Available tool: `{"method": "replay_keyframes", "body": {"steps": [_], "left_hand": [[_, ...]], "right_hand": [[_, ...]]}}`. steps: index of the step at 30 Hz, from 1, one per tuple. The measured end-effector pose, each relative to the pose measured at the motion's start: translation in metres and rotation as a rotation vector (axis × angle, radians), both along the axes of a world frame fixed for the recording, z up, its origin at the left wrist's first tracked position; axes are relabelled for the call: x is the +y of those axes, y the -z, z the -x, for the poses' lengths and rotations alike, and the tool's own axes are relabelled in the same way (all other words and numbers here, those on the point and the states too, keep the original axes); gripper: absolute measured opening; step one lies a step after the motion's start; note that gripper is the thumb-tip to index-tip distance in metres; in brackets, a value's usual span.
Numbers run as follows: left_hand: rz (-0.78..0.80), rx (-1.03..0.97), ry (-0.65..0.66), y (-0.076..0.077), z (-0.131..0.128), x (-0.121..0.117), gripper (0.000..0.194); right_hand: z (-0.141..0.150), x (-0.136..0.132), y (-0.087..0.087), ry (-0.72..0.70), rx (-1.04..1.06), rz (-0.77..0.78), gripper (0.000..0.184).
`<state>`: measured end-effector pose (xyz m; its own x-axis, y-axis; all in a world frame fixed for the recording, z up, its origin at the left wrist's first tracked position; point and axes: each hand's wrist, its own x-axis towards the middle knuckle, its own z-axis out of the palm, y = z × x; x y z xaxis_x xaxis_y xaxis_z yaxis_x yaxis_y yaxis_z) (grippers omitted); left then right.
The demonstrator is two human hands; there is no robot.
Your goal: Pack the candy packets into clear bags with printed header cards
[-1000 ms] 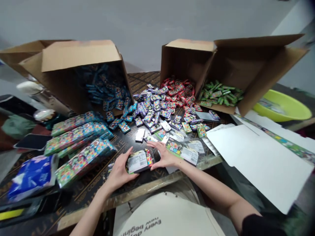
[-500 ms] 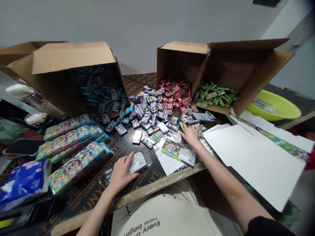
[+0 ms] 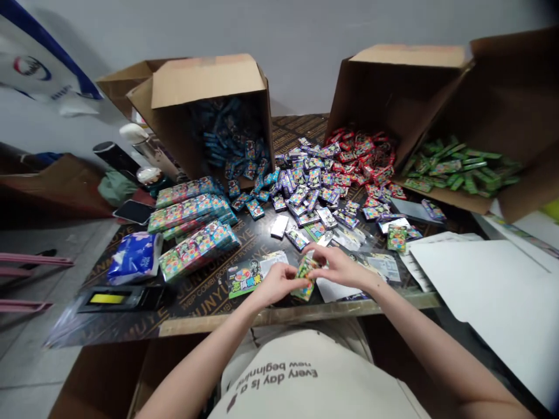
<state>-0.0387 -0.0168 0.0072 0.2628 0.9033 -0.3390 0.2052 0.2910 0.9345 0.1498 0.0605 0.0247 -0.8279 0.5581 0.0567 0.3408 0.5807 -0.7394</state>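
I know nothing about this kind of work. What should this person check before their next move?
1. Grip on the small printed pack: ok, the left hand and right hand pinch it between them.
2. Pack's front print: cannot tell, the fingers cover much of it.
3. Flat printed pack near the front edge of the plywood table: not ok, it lies close to that edge.
4. Piles kept separate: not ok, the purple packs run into the red packs.

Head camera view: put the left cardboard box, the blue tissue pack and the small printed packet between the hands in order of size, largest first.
1. Cardboard box
2. Blue tissue pack
3. Small printed packet

The packet is nearest the camera yet still looks smallest.
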Motion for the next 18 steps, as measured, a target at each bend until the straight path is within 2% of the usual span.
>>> {"method": "replay_keyframes", "body": {"steps": [2,4,5,7,9,11,13,15,18], "left_hand": [[0.067,-0.129,-0.209,0.006,0.001,-0.002,0.035],[0.106,-0.214,-0.333,0.010,0.005,-0.004,0.035],[0.114,-0.227,-0.335,0.011,0.008,-0.005,0.036],[0.050,-0.143,-0.279,0.013,0.018,-0.008,0.039],[-0.141,0.123,-0.224,0.017,0.034,-0.011,0.048],[-0.348,0.487,-0.153,0.024,0.052,-0.014,0.079],[-0.435,0.757,-0.037,0.033,0.070,-0.015,0.102],[-0.454,0.858,0.046,0.042,0.082,-0.016,0.106],[-0.471,0.835,0.025,0.045,0.091,-0.017,0.105]], "right_hand": [[0.011,-0.006,0.008,0.161,0.137,-0.103,0.067],[0.018,-0.011,0.015,0.152,0.189,-0.170,0.082],[0.020,-0.014,0.018,0.120,0.183,-0.182,0.083],[0.023,-0.018,0.026,0.130,0.157,-0.210,0.076],[0.024,-0.018,0.036,0.230,0.109,-0.278,0.071],[0.025,-0.016,0.049,0.323,0.036,-0.360,0.070],[0.025,-0.012,0.062,0.351,-0.041,-0.416,0.067],[0.027,-0.009,0.071,0.339,-0.086,-0.433,0.066],[0.027,-0.007,0.076,0.327,-0.079,-0.419,0.067]]}}
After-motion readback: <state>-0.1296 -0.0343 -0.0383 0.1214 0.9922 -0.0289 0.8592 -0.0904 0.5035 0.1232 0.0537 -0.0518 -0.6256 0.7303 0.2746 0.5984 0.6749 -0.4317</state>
